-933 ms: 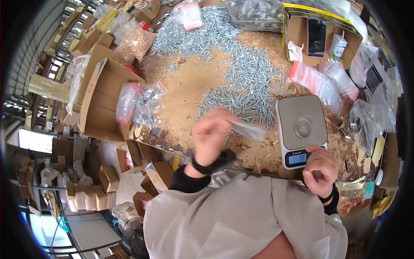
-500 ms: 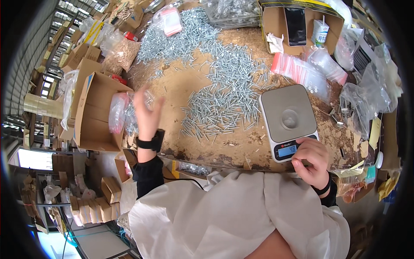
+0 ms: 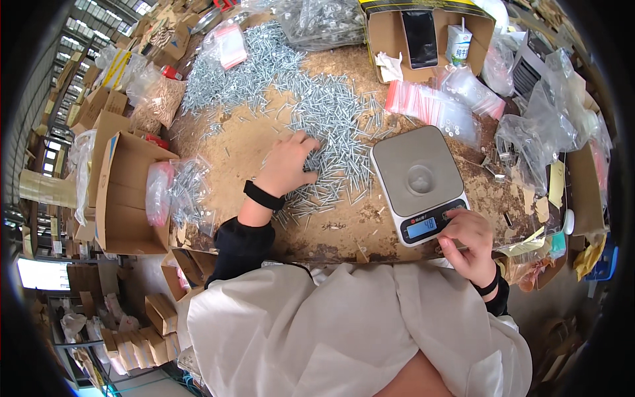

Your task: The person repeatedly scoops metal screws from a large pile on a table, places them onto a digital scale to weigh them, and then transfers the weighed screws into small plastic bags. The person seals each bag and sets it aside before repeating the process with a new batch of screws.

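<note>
My left hand (image 3: pixel 288 162) is over the near left side of a loose pile of thin silver screws (image 3: pixel 331 126), its fingers bent but apart and its fingertips among them. Whether it has any screws under its fingers is hidden. To the right of the pile is a white kitchen scale (image 3: pixel 423 188) with a grey top and a lit display. A small round dish (image 3: pixel 419 180) sits on its plate. At the scale's front right corner rests my right hand (image 3: pixel 468 241), loosely curled, thumb apart from the forefinger, with a fingertip at the button panel.
Plastic bags of screws (image 3: pixel 188 185) lie beside an open cardboard box (image 3: pixel 129 198) at the left. Zip bags with red edges (image 3: pixel 433 109) lie behind the scale. A cardboard tray (image 3: pixel 383 40) at the back holds a phone (image 3: pixel 420 40) and a drink carton (image 3: pixel 458 45).
My left hand has moved right, from beside the bagged screws to the loose pile. My right hand stays at the scale's front. The whole view has shifted slightly.
</note>
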Tool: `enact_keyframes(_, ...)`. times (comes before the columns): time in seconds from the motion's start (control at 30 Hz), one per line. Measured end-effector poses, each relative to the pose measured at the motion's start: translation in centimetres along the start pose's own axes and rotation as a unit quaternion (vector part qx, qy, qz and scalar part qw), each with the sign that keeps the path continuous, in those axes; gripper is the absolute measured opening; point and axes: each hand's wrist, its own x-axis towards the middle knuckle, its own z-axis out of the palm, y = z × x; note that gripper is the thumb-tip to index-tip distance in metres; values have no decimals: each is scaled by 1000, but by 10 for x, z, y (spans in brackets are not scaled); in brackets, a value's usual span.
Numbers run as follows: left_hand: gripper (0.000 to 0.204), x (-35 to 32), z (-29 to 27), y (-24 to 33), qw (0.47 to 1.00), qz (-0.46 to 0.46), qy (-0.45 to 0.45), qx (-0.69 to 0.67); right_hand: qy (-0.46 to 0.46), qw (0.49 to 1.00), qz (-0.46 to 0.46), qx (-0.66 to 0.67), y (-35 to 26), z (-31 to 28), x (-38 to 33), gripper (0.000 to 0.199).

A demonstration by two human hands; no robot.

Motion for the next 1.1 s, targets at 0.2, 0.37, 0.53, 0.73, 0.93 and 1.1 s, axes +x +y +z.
enact_keyframes(0.2, 62, 15, 2, 6, 999, -3, 28, -28, 36, 998, -34, 29, 3, 8, 4, 9)
enact_keyframes(0.37, 62, 43, 0, 33, 995, -81, -38, 45, 64, 996, -57, 30, 1, 10, 11, 8)
enact_keyframes(0.53, 54, 40, 8, 33, 998, -63, 0, -6, 59, 997, -46, 12, 1, 8, 9, 8)
enact_keyframes(0.73, 43, 28, 22, 44, 995, -33, 77, 44, 60, 997, -45, -12, 2, 6, 13, 8)
enact_keyframes(0.93, 36, 28, 31, 46, 989, -39, 120, 79, 44, 998, -36, -4, 0, 15, 23, 8)
enact_keyframes(1.1, 30, 26, 24, 41, 995, -23, 85, 39, 37, 999, -27, -19, 2, 16, 23, 9)
